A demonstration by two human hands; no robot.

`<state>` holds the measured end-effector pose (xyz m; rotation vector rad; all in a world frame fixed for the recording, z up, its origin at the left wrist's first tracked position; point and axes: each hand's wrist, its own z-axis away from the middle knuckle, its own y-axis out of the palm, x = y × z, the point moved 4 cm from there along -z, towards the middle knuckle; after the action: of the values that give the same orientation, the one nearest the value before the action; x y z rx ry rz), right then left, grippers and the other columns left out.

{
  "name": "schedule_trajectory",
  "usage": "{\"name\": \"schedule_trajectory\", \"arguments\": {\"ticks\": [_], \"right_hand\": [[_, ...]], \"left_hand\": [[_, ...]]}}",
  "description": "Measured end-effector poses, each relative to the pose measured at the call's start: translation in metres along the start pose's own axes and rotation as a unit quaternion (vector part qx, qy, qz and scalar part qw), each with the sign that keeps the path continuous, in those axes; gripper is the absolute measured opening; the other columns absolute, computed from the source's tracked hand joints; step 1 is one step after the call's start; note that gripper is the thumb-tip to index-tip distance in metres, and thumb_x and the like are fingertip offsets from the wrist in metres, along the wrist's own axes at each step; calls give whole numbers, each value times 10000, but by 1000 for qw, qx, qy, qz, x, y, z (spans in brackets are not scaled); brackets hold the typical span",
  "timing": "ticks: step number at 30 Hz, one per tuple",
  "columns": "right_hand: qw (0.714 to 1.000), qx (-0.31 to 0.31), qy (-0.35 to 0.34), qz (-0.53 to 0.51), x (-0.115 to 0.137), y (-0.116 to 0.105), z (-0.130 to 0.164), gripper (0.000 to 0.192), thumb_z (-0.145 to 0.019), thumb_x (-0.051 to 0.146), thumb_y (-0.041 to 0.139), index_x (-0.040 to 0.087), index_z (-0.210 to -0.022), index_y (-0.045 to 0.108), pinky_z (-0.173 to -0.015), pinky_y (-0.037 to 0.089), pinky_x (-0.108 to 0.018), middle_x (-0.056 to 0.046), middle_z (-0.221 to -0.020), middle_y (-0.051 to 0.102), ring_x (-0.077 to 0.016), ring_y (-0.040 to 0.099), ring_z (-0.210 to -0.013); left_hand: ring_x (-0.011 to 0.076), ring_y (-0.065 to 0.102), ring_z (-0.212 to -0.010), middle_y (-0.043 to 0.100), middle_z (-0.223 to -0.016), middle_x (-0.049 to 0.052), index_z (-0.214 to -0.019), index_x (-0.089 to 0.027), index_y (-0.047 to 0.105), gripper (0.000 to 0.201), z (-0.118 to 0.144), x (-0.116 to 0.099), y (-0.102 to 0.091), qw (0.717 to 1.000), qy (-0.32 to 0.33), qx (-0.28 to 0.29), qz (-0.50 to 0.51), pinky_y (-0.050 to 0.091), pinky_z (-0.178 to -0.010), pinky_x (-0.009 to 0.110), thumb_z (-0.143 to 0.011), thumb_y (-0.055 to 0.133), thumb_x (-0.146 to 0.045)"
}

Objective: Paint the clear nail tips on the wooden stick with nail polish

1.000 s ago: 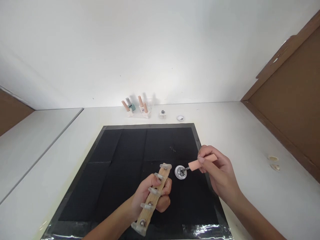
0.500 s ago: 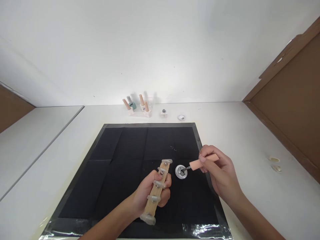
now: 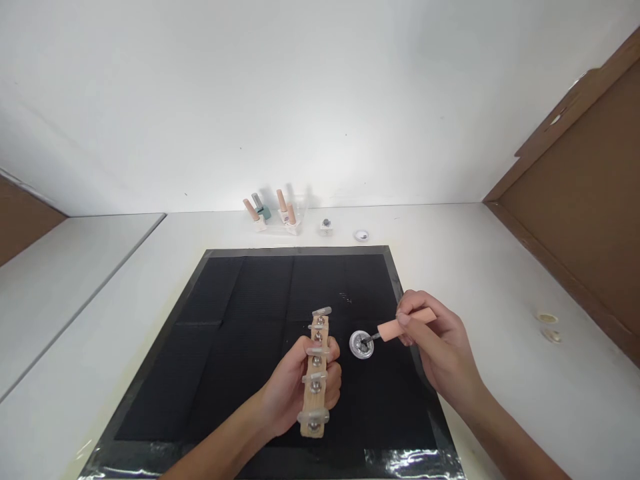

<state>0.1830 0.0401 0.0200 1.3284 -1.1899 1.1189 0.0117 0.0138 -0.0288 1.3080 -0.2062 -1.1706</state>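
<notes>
The square black mat (image 3: 240, 333) lies on the white surface (image 3: 500, 280) and serves as the landmark here; its near edge is cut off at the bottom, where a strip of shiny tape (image 3: 410, 460) catches the light. Over the mat's near middle the left hand (image 3: 295, 387) is curled tight around a pale wooden stick with clear false nails clipped along it (image 3: 316, 370); five nail tips can be counted, each with a small metal ball, though the fingers cover part of the wood. Over the mat's right side the right hand (image 3: 440, 347) pinches a peach-coloured brush handle (image 3: 405, 323) between thumb and fingers, closed on it; the dark brush tip dips into one small round silver dish (image 3: 361, 344) resting on the mat, just right of the stick; what the dish contains is too small to make out. Beyond the mat's far edge stand several little bottles with peach caps (image 3: 273, 213), blurred and hard to count; two pale rings (image 3: 547, 323) lie well to the mat's right.
</notes>
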Motion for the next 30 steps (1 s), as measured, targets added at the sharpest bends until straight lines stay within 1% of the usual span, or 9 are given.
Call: {"name": "schedule_trajectory", "arguments": {"ticks": [5,10,15,18,22,26,30], "right_hand": [[1000,0,2,2,1,-2,-1,121,-819,182,535,209,-701,538,-508,294,-264,25,-655,429,-120,383,-557],[1000,-3,-3,2,0,-4,-2,107,-816,202,543,207,-709,541,-498,300,-264,19,-662,439,-121,387,-543],[1000,-5,-4,10,1,-4,-2,113,-807,194,543,209,-695,534,-498,305,-263,21,-625,439,-126,381,-541],[1000,-7,-5,13,1,-4,-3,116,-803,198,543,208,-688,533,-492,298,-263,21,-619,431,-126,372,-535],[1000,-7,-1,11,1,-4,-3,116,-801,181,541,207,-688,532,-494,294,-258,25,-618,429,-124,370,-537],[1000,0,4,4,1,-5,-3,113,-802,170,538,214,-697,534,-502,301,-254,27,-620,457,-125,376,-542],[1000,2,8,3,3,-5,-3,116,-808,180,535,213,-697,535,-501,300,-255,26,-623,457,-124,374,-538]], "left_hand": [[83,272,-415,354,-450,-57,-660,-189,428,164,0,-1,7,1000,7,5,1,256,-450,216,-779,378,-289],[92,333,-453,401,-483,-43,-686,-183,434,140,0,-2,9,1000,7,11,-27,299,-515,233,-781,368,-261],[96,355,-477,410,-499,-41,-720,-181,452,109,0,-1,9,999,7,10,-51,278,-524,223,-776,390,-252],[85,339,-454,413,-504,-48,-715,-184,444,67,-1,-2,11,998,6,10,-56,265,-514,223,-755,425,-235],[74,322,-426,426,-517,-49,-718,-187,435,59,-2,-4,14,998,7,6,-68,254,-505,227,-759,428,-230],[83,333,-450,417,-522,-41,-712,-183,436,63,-2,-3,13,997,6,1,-74,245,-507,229,-751,414,-227],[94,343,-485,425,-548,-30,-725,-180,448,63,-2,-2,12,997,4,2,-83,265,-535,237,-710,430,-239]]}}
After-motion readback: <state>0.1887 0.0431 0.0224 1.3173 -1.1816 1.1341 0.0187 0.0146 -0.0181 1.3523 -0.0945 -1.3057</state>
